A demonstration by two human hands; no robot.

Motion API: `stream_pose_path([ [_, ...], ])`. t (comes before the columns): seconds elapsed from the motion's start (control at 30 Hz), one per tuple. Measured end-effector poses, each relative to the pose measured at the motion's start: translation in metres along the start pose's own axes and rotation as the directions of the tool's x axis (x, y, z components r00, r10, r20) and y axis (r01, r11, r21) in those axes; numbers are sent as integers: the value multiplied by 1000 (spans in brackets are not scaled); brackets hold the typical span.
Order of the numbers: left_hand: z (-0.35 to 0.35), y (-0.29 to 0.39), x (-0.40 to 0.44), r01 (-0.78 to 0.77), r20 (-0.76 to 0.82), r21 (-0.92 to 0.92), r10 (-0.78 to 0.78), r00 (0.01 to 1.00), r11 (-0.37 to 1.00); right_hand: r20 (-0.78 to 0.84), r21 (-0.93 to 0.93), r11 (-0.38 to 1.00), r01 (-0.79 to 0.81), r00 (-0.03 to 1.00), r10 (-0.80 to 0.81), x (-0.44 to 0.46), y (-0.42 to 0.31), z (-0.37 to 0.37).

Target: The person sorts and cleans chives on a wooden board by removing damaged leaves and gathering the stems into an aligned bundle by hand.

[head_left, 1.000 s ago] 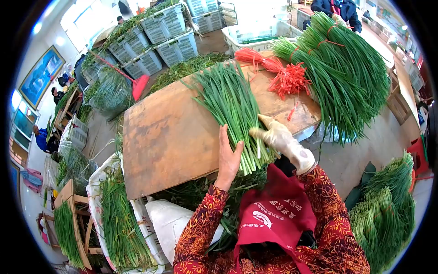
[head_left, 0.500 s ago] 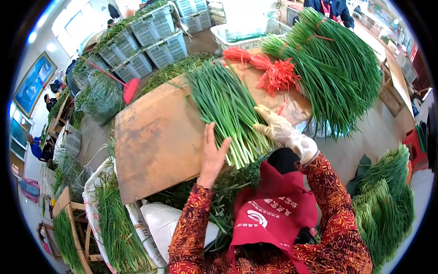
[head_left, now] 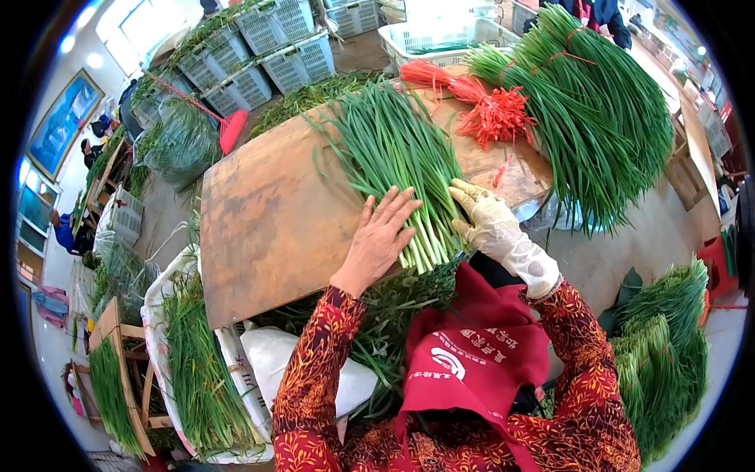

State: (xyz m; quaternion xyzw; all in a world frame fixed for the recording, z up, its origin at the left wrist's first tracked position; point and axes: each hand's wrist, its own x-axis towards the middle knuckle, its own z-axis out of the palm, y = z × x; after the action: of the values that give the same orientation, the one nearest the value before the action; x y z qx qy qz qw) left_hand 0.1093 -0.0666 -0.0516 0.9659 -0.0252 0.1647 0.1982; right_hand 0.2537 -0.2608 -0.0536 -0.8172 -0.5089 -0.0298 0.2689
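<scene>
A loose pile of garlic chives lies across the wooden board, pale stem ends toward me and green leaves pointing away. My bare left hand rests on the left side of the stems, its fingers stretched out flat. In a cream-coloured glove, my right hand touches the right side of the same pile near the stem ends. Its fingers are apart and slightly bent, not wrapped round the stems. Red plastic ties lie bunched on the board beyond my right hand. Tied bundles of chives are stacked at the board's right end.
The wooden board has its near edge by my forearms. Leafy scraps and a white sack sit below it. Plastic crates are stacked at the back left. More chive bundles stand at lower right. A person's dark sleeve shows at the back.
My left hand has moved up and right onto the stems, and its fingers now lie over them. The right hand stays at the pile's right side. The whole view has shifted slightly.
</scene>
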Motion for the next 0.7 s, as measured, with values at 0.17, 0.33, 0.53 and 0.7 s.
stream_pose_path([
  [0.17,-1,-14,-2,-49,22,-57,50,998,997,-59,-163,983,83,994,-93,-2,-19,-19],
  [0.33,-4,-10,4,-52,8,-117,53,999,992,170,-44,944,327,934,-316,-6,-66,-15],
  [0.53,-2,-13,3,-59,-99,-93,49,994,994,109,-80,966,247,965,-238,-5,-62,4],
  [0.7,10,-22,2,-80,-77,-28,78,994,996,221,33,992,125,967,-129,0,-67,-10],
])
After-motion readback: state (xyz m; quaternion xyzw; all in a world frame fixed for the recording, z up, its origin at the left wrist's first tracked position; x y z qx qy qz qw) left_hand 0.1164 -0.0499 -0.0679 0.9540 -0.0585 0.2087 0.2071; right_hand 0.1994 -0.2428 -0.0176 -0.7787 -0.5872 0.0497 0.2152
